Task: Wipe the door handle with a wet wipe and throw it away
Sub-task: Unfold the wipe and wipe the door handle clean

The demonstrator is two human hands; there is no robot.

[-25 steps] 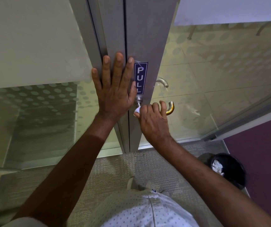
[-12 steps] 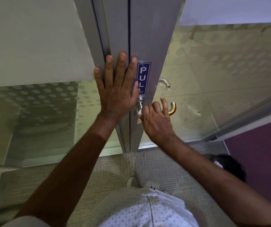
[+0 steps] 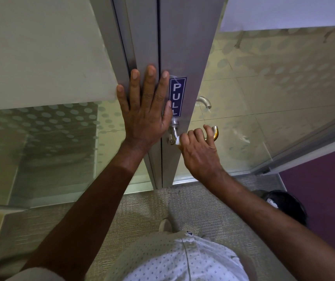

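At centre frame the right hand (image 3: 200,153) grips the door handle (image 3: 215,133), hiding most of the wet wipe (image 3: 177,140). The left hand (image 3: 145,110) lies flat, fingers spread. At lower right, a black bin (image 3: 290,207) holds white scraps.

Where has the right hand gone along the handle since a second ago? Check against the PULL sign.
Yes: right hand slid rightward, away from PULL sign.

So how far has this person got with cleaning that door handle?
Midway. The wipe is out and in use: the right hand is closed over the door handle with the white wet wipe showing at its edge. The left hand lies flat on the door frame. Throwing the wipe away is left; the black bin stands on the floor at the right.
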